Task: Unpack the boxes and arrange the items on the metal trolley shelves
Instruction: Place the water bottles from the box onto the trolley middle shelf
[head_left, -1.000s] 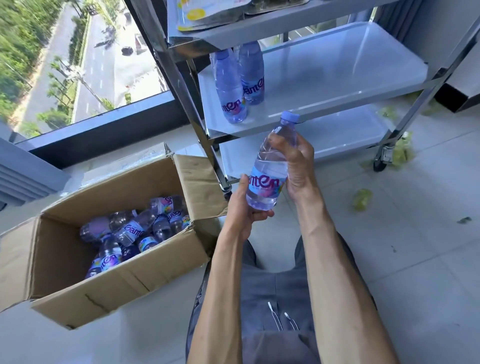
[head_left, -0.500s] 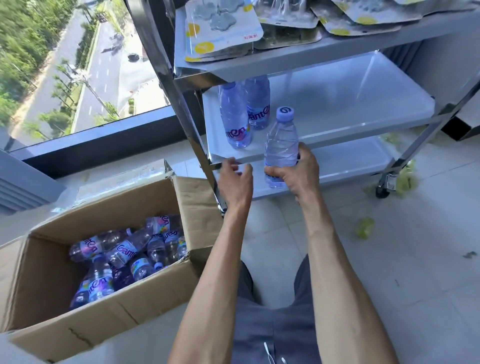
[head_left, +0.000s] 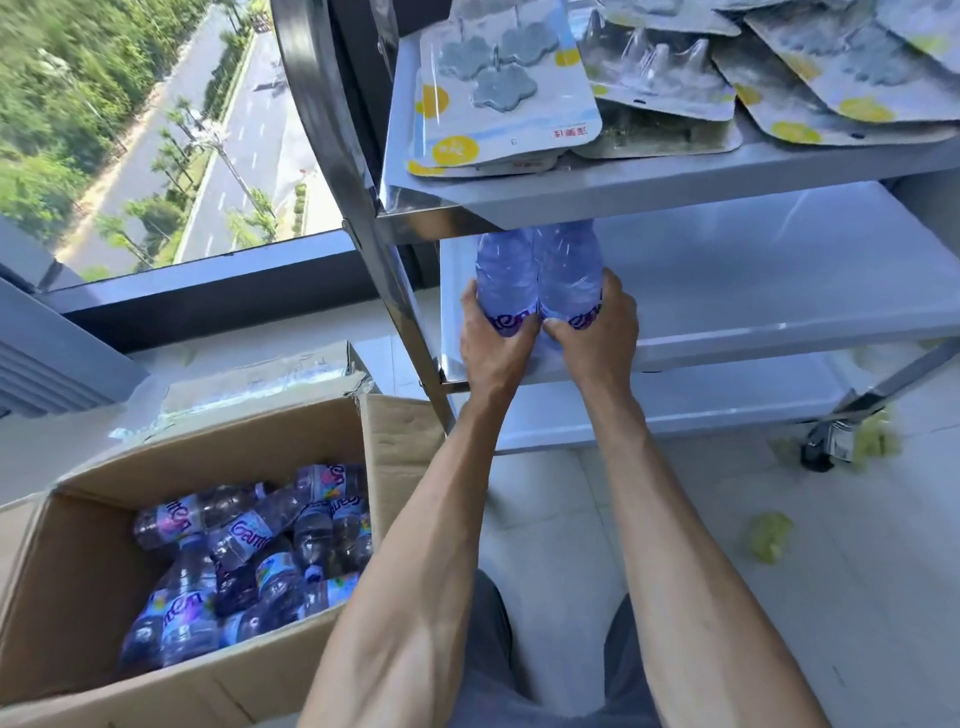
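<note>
You gripped one bottle in each hand (head_left: 496, 345) (head_left: 597, 338) on the middle shelf (head_left: 779, 291); the box (head_left: 260, 675) remained largely full.

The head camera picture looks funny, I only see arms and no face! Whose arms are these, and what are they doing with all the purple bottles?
The camera sits on a person's head and looks forward and down, so you see what they see: their own two arms reaching out. There is no robot here.

The left hand grips one water bottle, and the right hand grips another bottle right beside it. Both bottles stand at the left end of the middle shelf of a shiny metal trolley. Their tops are hidden behind the shelf above.

The top shelf holds flat packets. On the floor to the left is an open cardboard box with many more bottles lying inside, waiting to be unpacked. Outside the window is a road with trees.
</note>
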